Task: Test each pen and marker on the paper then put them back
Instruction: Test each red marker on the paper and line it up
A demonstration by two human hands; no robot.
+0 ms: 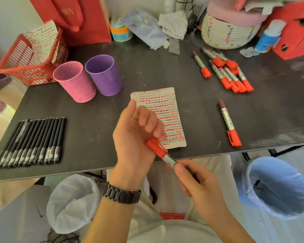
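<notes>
Head view, lower centre: left hand (135, 137) curls round the cap (155, 146) of a red marker (167, 157), right hand (200, 186) pinches its barrel, just below the paper (172, 109). Held beyond the table (165, 74) edge, a jerked cap could drop.

Red-capped marker (161, 152) held aslant, scribbled paper (167, 106) flat, black pens (33, 141) rowed

Head-worn camera looks steeply down, close over the dark table (165, 71).

I count 2 cups (75, 81) at 10 o'clock, 1 paper (172, 109), 2 bins (72, 202) at 6, 1 marker (161, 151) I'm holding, 2 loose markers (229, 123). Marker pile (232, 79) at 1 and pens (32, 141) at 8 overlap, uncountable.
</notes>
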